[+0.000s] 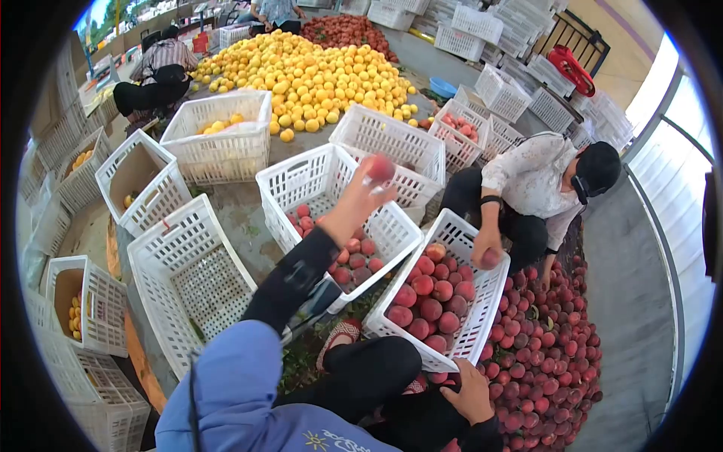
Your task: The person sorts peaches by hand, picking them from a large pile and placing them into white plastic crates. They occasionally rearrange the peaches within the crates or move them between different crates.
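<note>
My left hand (352,205) is raised over a white crate (290,181), its fingers closed round a red peach (379,169). Several red peaches (354,252) lie in that crate below my forearm. My right hand (472,395) is low at the near corner of a second white crate (482,331), beside a large heap of dark red peaches (538,369). Its thumb and fingers are apart, and I see nothing in its grasp. This second crate holds many red peaches (431,309).
A co-worker (527,181) squats at the right, one hand holding a peach (491,258) over the second crate. Another white crate (192,275) stands at my left. Yellow fruit (316,79) is heaped behind, with stacked crates (504,90) at the back right.
</note>
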`<state>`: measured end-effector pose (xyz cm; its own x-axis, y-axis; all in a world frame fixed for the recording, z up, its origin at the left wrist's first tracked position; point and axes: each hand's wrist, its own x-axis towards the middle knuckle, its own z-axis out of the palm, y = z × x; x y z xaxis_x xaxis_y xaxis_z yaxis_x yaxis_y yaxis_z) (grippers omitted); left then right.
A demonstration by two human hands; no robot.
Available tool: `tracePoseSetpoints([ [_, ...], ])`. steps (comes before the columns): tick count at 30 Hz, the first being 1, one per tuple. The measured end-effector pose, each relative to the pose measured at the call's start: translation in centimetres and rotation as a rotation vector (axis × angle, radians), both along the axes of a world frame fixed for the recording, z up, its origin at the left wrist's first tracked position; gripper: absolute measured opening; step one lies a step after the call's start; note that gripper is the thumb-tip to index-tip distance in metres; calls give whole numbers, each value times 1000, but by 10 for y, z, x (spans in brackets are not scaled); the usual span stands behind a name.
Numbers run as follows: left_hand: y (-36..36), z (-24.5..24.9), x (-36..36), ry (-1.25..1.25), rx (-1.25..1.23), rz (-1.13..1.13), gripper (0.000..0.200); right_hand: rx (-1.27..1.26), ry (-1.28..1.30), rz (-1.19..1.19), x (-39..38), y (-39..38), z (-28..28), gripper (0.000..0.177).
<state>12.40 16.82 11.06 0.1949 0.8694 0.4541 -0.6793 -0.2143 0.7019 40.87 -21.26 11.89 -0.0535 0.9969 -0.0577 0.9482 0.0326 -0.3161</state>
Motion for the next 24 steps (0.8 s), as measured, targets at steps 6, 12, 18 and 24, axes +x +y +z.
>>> tracePoseSetpoints([
  [6,-10,58,50,-208,-392,-224,77,115,65,-132,10,-9,-17,32],
  [12,-72,-16,-23,605,-375,-319,42,277,-99,-20,16,-16,-29,32],
  [18,-94,1,-72,1442,569,632,27,733,183,-430,68,-56,-34,25],
  [24,-83,-42,-42,233,-371,-202,20,565,406,-891,72,-189,-191,15],
])
